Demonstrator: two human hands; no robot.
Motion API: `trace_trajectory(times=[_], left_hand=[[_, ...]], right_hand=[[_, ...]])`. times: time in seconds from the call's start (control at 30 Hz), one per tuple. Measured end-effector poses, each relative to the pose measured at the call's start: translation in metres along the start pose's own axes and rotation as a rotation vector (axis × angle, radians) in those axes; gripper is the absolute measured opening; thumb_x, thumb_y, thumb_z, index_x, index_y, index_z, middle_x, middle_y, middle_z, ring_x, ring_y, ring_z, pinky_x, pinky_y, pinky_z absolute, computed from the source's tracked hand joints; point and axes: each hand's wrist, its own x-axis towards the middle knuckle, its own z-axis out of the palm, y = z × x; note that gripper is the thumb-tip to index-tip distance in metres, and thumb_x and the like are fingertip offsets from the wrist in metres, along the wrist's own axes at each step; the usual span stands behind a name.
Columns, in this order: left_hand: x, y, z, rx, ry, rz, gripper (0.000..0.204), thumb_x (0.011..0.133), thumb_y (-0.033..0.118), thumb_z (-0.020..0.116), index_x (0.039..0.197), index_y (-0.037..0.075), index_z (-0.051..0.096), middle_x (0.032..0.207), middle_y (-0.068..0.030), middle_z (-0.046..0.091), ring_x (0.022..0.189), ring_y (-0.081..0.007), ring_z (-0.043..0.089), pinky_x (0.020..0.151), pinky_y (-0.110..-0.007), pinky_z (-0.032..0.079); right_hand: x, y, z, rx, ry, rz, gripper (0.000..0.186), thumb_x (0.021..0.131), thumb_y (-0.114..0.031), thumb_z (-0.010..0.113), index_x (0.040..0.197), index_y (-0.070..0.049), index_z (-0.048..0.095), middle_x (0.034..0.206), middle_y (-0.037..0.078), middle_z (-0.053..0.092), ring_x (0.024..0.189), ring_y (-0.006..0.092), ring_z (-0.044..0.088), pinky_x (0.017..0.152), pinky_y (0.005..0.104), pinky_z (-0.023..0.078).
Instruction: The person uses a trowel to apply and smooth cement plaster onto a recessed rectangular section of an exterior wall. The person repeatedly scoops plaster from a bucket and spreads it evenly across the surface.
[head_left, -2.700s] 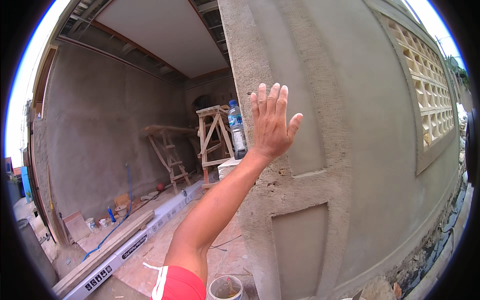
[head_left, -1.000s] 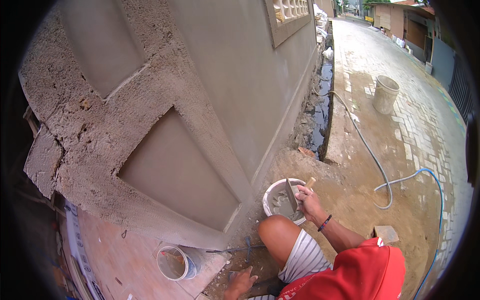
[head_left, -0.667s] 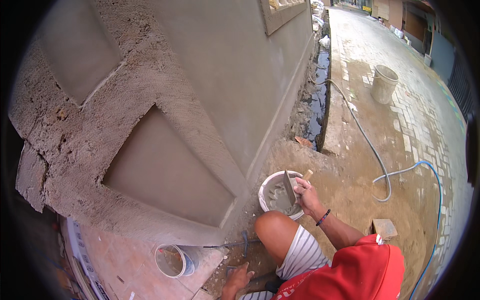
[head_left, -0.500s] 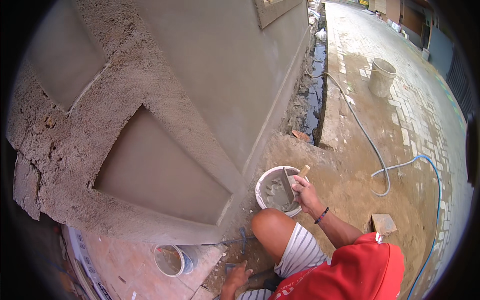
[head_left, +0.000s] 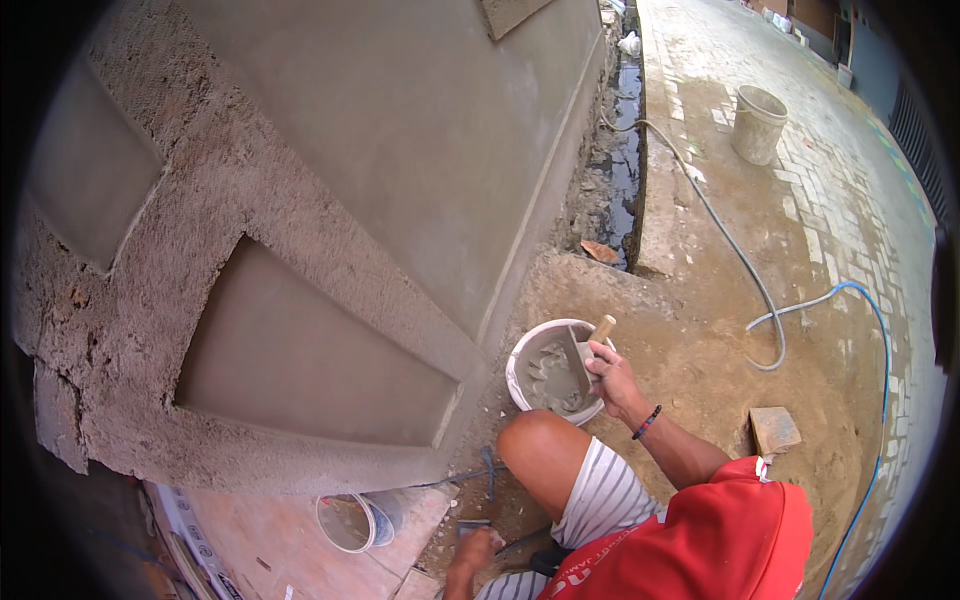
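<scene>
My right hand [head_left: 612,378] grips a plastering trowel [head_left: 578,350] by its wooden handle, whose end juts out past my fingers. The trowel's flat blade stands upright inside a round white-rimmed bucket [head_left: 515,392], against wet grey mortar [head_left: 552,378] with ridges in it. Low in the picture, beside my bent knee, my left hand [head_left: 478,548] is closed and a little blurred. A small flat grey tool [head_left: 472,525] shows at its fingers; its exact kind is unclear.
A freshly plastered wall [head_left: 400,150] with recessed panels rises at left. A second bucket [head_left: 343,524] stands on pinkish tiles. Beyond are a water-filled ditch [head_left: 626,150], a hose [head_left: 715,225], a grey bucket [head_left: 758,125] and a block [head_left: 775,432].
The view has shifted slightly, moving the wall and buckets in the picture. My right hand stays at the bucket with the trowel. The grey tool has turned or shifted slightly at my left hand.
</scene>
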Motion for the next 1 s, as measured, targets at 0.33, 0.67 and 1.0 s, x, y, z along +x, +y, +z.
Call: trace_trajectory(times=[0.33, 0.67, 1.0], left_hand=[[-0.004, 0.020, -0.005, -0.134, 0.249, -0.009, 0.038, 0.089, 0.031, 0.061, 0.113, 0.001, 0.063, 0.110, -0.0223, 0.065, 0.105, -0.0383, 0.060, 0.090, -0.046, 0.046], [-0.001, 0.001, 0.008, -0.105, 0.170, -0.022, 0.043, 0.090, 0.031, 0.058, 0.122, 0.002, 0.056, 0.115, -0.0233, 0.062, 0.109, -0.0378, 0.058, 0.091, -0.048, 0.046], [-0.001, 0.000, 0.015, -0.097, 0.113, -0.087, 0.045, 0.091, 0.033, 0.055, 0.124, 0.003, 0.054, 0.115, -0.0225, 0.061, 0.111, -0.0376, 0.057, 0.093, -0.047, 0.045]], right_hand=[[0.000, -0.008, -0.006, 0.010, -0.008, -0.020, 0.047, 0.089, -0.005, 0.057, 0.135, -0.001, 0.046, 0.099, 0.004, 0.063, 0.070, 0.0093, 0.060, 0.047, 0.0239, 0.049], [-0.010, -0.018, -0.005, 0.016, -0.064, 0.000, 0.048, 0.093, -0.003, 0.047, 0.140, 0.000, 0.038, 0.122, 0.011, 0.059, 0.098, 0.0197, 0.063, 0.073, 0.0356, 0.057], [-0.008, -0.017, 0.001, -0.011, -0.122, 0.008, 0.051, 0.093, -0.003, 0.045, 0.142, 0.001, 0.034, 0.128, 0.012, 0.054, 0.108, 0.0211, 0.060, 0.079, 0.0366, 0.056]])
